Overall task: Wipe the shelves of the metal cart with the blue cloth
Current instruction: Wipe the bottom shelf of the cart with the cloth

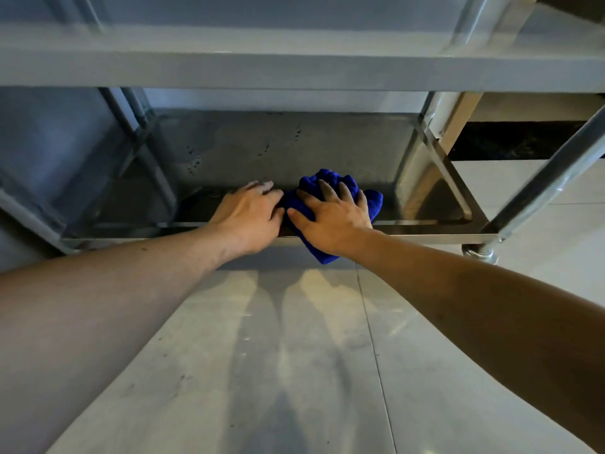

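The metal cart's bottom shelf [281,149] is a dull steel tray with dark specks and smears, low above the floor. A bunched blue cloth [330,181] lies on its front part and hangs over the front rim [425,235]. My right hand [330,221] lies flat on the cloth with fingers spread, pressing it onto the shelf. My left hand [250,214] rests just left of the cloth, fingers on the shelf, touching the cloth's edge and holding nothing. The shelf above [294,70] crosses the top of the view.
Steel uprights stand at the cart's left [137,122] and right [432,149]. A slanted post [550,178] with a caster [479,252] is at the front right corner. Pale tiled floor [262,355] lies below my arms; a dark strip [514,140] runs behind at the right.
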`<control>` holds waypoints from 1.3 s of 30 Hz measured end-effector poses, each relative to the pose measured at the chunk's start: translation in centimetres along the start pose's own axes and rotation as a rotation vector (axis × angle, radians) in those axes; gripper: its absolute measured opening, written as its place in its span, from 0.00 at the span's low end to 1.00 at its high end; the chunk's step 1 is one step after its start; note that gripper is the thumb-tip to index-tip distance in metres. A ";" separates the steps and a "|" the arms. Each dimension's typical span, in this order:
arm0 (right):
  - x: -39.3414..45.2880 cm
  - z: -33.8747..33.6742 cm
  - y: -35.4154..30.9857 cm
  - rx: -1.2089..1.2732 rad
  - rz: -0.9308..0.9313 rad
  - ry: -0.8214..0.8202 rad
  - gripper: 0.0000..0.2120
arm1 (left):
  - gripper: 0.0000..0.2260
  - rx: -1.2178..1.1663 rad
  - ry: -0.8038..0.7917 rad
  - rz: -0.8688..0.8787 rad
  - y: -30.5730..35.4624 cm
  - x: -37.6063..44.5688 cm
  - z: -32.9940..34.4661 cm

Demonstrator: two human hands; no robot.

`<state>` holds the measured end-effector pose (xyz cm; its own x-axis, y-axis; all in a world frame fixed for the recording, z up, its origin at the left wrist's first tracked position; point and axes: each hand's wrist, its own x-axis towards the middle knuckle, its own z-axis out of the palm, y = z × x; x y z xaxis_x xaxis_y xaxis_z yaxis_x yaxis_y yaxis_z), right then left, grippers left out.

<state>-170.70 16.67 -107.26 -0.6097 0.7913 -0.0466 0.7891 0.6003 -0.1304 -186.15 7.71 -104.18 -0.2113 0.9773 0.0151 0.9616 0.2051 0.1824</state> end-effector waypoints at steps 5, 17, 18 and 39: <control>0.7 0.2 -2.7 -0.005 -0.067 -0.004 0.33 | 0.20 -0.043 0.102 -0.091 -1.6 0.5 -0.1; 13.0 0.3 -2.4 0.003 0.037 0.023 0.34 | 0.20 -0.229 0.363 -0.211 -4.7 2.9 0.1; 14.0 0.2 -2.4 0.006 0.047 0.027 0.34 | 0.20 -0.249 0.367 -0.222 -5.3 2.8 0.0; 22.9 -0.7 -7.9 -0.020 0.140 0.055 0.31 | 0.23 -0.015 0.428 -0.218 -12.5 -0.4 1.3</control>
<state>-190.86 30.14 -106.58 -0.4890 0.8723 -0.0086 0.8678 0.4854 -0.1065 -197.81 4.80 -107.78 -0.4640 0.8013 0.3777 0.8849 0.3991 0.2402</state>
